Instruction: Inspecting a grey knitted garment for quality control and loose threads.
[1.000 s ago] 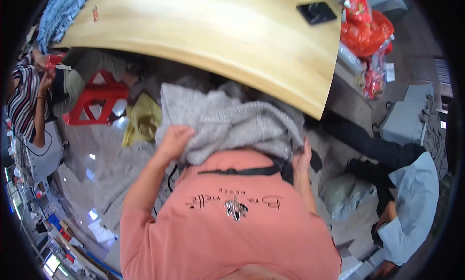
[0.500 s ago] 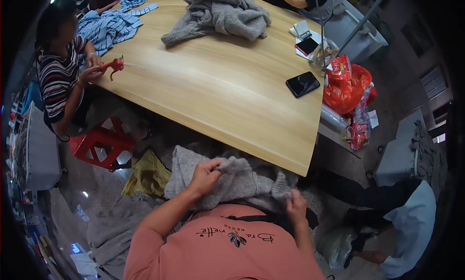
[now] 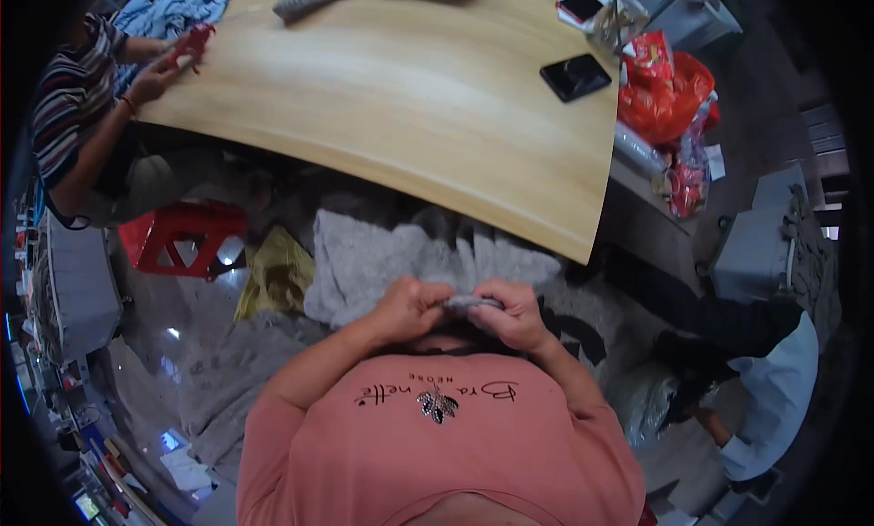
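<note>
Since the earlier frame, you drew both hands together at your chest. On the far left, a seated person in a striped top held something red (image 3: 191,41) at the wooden table (image 3: 410,107). Your left hand (image 3: 411,309) and right hand (image 3: 510,315) were closed, pinching one edge of the grey garment (image 3: 401,257), which hung below the table's edge. A black phone (image 3: 574,76) lay further right.

Two phones (image 3: 574,76) (image 3: 583,5) on one wooden table (image 3: 410,98), one red stool (image 3: 182,239), two hands (image 3: 411,307) (image 3: 510,312) on one grey garment (image 3: 410,262).
</note>
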A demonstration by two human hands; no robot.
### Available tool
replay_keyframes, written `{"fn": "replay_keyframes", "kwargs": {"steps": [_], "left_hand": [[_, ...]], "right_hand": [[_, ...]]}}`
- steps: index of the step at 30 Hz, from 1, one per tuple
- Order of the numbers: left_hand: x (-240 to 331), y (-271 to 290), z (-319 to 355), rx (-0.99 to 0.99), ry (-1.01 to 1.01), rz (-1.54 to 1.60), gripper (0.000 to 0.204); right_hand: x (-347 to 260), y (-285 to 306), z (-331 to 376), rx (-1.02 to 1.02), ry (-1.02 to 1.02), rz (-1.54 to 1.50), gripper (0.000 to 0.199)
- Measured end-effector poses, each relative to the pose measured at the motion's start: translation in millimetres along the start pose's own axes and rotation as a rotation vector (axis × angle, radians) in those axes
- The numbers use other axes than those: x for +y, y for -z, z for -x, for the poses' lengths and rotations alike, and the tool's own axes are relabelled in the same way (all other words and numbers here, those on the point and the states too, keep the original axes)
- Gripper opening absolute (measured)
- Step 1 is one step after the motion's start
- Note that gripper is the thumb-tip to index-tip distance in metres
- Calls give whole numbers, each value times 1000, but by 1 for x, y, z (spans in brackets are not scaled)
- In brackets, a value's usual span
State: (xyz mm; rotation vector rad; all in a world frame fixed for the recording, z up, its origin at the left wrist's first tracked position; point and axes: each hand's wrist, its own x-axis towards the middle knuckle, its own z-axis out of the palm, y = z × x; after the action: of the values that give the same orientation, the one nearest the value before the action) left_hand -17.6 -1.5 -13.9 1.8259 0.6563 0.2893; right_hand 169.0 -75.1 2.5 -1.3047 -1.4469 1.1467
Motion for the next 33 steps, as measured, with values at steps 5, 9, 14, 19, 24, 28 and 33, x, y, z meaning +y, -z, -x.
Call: {"fn": "replay_keyframes", "kwargs": {"steps": [5,9,14,19,24,28,33], "left_hand": [[2,7,-20,85,-72,-12,12],[10,3,-26,98,57,128,11],[13,0,-24,224,220,689,9],[7,-1,-24,276,233,958,10],[15,4,-27,262,277,1039,9],[13,6,-25,220,268,993,9],[12,0,-19,161,250,693,9]], "right_hand": [[12,1,-18,68,-56,12,11],[16,5,-21,34,-73,-63,11],[16,7,-12,166,-45,-187,35],[37,5,13,101,-281,-277,33],[32,-1,5,45,-133,-113,18],[30,5,4,-69,163,21,15],[7,-1,-13,140,115,71,14]]}}
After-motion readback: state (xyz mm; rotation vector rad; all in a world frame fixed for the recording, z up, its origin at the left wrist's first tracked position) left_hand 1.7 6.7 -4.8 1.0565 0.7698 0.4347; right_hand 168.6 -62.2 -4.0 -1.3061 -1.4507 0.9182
